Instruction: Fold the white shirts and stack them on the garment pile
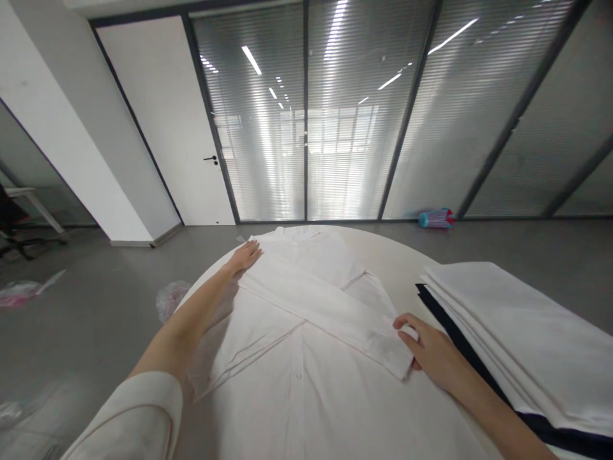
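A white button-front shirt (325, 390) lies spread on a round white table (378, 246), its collar toward the far edge. One sleeve (325, 300) crosses the chest diagonally down to the right, over the other sleeve. My left hand (245, 255) rests flat with its fingers stretched out on the shirt's left shoulder. At the right, my right hand (426, 348) pinches the cuff end of the crossing sleeve between thumb and fingers. A small button shows on the front placket below the crossed sleeves.
A stack of folded white and dark cloth (517, 338) lies to the right. Crumpled clear plastic (171, 300) is on the floor at the left. A blue and red bundle (435, 218) lies by the glass partition. The white door (167, 121) is shut.
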`<state>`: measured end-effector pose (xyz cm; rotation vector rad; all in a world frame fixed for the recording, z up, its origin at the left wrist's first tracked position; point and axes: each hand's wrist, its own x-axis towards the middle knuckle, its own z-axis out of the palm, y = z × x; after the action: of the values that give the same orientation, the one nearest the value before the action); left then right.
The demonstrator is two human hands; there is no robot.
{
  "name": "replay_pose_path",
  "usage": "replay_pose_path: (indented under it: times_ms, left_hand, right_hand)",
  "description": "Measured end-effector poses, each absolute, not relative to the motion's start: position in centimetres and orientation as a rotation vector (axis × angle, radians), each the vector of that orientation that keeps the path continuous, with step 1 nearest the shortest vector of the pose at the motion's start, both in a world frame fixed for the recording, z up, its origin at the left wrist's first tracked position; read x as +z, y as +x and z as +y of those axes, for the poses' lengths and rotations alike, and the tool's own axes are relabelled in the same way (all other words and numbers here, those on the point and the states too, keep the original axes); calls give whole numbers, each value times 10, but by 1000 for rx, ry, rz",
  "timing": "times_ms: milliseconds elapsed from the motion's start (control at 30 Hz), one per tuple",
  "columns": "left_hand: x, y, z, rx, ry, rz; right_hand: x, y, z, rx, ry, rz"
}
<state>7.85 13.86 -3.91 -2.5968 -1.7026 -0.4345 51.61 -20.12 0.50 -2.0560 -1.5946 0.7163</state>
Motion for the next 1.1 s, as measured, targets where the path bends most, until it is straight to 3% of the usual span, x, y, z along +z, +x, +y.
replay_pose_path:
  times_ms: [300, 800, 1100]
  left_hand:
    - [-26, 89, 132, -286, -2525, -1812]
    - [-28, 116, 145, -445, -2440, -1795]
    - [-30, 112, 143, -511, -2363, -1932]
  right_hand:
    - [4, 516, -200, 648, -2086, -1606]
    - [6, 515, -199, 648, -2045, -1588]
    - [3, 516, -198, 476, -2068, -1586]
